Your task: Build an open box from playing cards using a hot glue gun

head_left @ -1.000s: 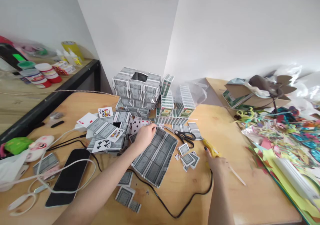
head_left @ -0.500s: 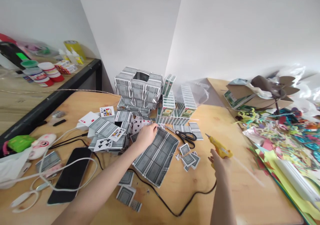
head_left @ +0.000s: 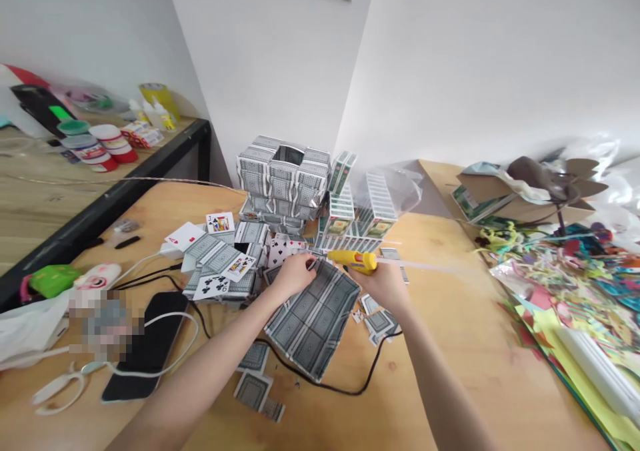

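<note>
A shallow tray made of grey-backed playing cards [head_left: 315, 324] lies in front of me at the middle of the table. My left hand [head_left: 295, 276] is closed in a pinch at the tray's far edge; the fingertips partly hide what they grip there. A yellow hot glue gun [head_left: 353, 259] is in my right hand [head_left: 387, 284], whose fingers wrap its handle. Its nozzle points left, close to the left fingertips and just over the tray's far rim. A clear glue stick [head_left: 420, 264] trails from its back end. The scissors are hidden behind the gun and hand.
Behind stand a block built of cards [head_left: 283, 181] and stacked green card boxes [head_left: 377, 207]. Loose cards [head_left: 215, 254] lie left, with a phone [head_left: 145, 351] and white cable. The gun's black cord [head_left: 350, 392] loops before the tray. Paper scraps [head_left: 565, 264] cover the right.
My right hand has brought the glue gun left, from the open table on the right to the tray's far edge. My left hand stays at that edge. The black cord has shifted with the gun.
</note>
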Demonstrator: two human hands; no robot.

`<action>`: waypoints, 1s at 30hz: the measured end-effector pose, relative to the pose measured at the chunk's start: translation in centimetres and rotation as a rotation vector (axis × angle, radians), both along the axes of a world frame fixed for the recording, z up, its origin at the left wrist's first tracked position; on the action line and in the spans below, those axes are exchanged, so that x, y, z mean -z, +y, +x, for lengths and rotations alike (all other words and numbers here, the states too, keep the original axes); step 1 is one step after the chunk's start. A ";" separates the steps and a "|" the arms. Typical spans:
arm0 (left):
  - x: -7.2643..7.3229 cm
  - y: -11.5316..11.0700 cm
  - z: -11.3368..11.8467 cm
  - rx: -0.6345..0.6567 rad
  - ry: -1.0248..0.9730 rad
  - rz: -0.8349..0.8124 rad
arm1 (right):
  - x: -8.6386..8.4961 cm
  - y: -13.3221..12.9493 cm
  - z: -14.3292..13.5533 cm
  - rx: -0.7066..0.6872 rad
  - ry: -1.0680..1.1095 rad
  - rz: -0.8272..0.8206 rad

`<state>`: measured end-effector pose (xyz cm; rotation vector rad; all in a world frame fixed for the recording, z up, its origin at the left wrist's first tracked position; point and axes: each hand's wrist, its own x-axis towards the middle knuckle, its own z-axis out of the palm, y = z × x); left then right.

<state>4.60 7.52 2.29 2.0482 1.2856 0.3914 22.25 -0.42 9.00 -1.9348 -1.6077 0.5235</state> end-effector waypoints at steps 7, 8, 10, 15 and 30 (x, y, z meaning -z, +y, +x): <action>0.0 0.0 -0.1 0.016 0.007 -0.057 | 0.8 0.8 -0.4 -0.145 -0.375 -0.097; 0.0 0.0 0.0 0.014 0.001 -0.059 | 0.9 0.9 -0.5 -0.173 -0.400 -0.097; 0.1 0.0 0.1 0.010 -0.018 -0.063 | 1.2 1.0 -0.6 -0.231 -0.441 -0.087; 0.1 -0.1 0.2 0.016 0.060 -0.064 | 1.6 1.0 -0.8 -0.293 -0.517 -0.069; 0.4 -0.1 0.3 0.006 0.158 -0.048 | 2.7 1.0 -0.9 -0.269 -0.540 -0.047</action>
